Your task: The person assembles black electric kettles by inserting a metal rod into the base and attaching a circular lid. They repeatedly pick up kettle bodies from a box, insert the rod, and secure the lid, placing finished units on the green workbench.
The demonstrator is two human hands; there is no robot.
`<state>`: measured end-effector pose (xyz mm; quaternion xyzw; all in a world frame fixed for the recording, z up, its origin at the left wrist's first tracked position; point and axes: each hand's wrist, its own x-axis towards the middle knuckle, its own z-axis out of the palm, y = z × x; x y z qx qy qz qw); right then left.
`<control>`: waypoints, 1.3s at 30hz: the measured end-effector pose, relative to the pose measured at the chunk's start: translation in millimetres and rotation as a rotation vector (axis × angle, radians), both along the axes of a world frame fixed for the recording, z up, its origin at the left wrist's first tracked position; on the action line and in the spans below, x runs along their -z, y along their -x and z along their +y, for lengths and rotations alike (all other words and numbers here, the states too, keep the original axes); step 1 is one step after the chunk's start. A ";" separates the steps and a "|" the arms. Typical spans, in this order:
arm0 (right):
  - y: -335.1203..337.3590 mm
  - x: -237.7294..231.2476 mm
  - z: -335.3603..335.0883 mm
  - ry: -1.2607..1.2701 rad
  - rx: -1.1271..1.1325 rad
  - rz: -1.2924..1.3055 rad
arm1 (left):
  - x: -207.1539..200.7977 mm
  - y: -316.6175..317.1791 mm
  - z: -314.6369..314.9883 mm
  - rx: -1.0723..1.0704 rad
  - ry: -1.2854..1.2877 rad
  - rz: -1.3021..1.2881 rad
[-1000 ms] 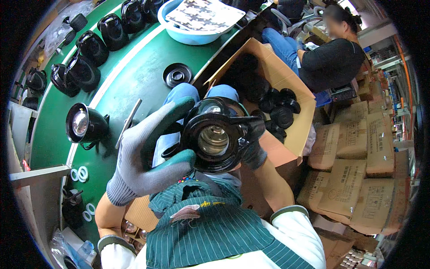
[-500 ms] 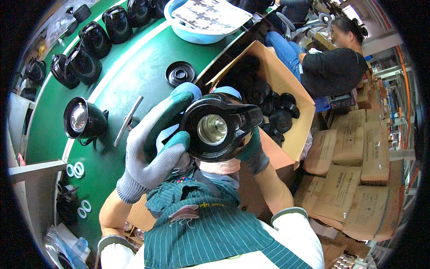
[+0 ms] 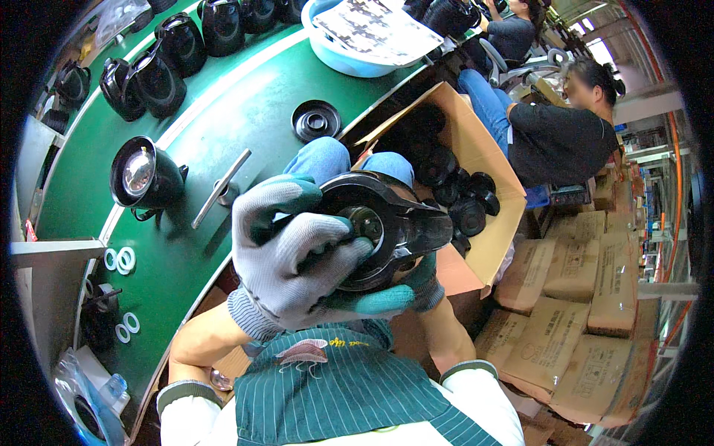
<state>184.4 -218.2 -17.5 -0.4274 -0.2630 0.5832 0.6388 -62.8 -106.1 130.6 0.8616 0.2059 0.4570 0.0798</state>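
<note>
1. The green table (image 3: 253,134) curves across the left and far side.
2. An open carton (image 3: 500,238) of black parts stands right of the table.
3. The black pot (image 3: 416,230) is held at centre, its projecting end pointing right.
4. The gloved right hand (image 3: 419,288) wraps its near side.
5. The left hand (image 3: 290,256) curls at its round opening; whether it pinches anything, I cannot tell.

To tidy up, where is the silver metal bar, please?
In the head view's left half, the bar lies between the round black pot and grey-gloved left hand.
</note>
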 end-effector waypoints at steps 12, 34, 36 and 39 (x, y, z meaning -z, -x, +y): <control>15.0 -36.8 2.4 -0.059 0.215 0.213 | 15.4 -11.7 15.5 -0.126 0.413 -0.294; 44.4 -4.3 22.9 -0.227 0.143 -0.655 | -37.2 8.1 -5.6 0.073 0.158 -0.049; 45.4 -1.2 22.6 -0.221 0.153 -0.602 | -38.1 1.3 -4.6 0.025 0.076 -0.041; 45.5 -1.9 21.0 -0.219 0.135 -0.535 | -31.5 -7.1 -2.4 0.023 0.033 -0.149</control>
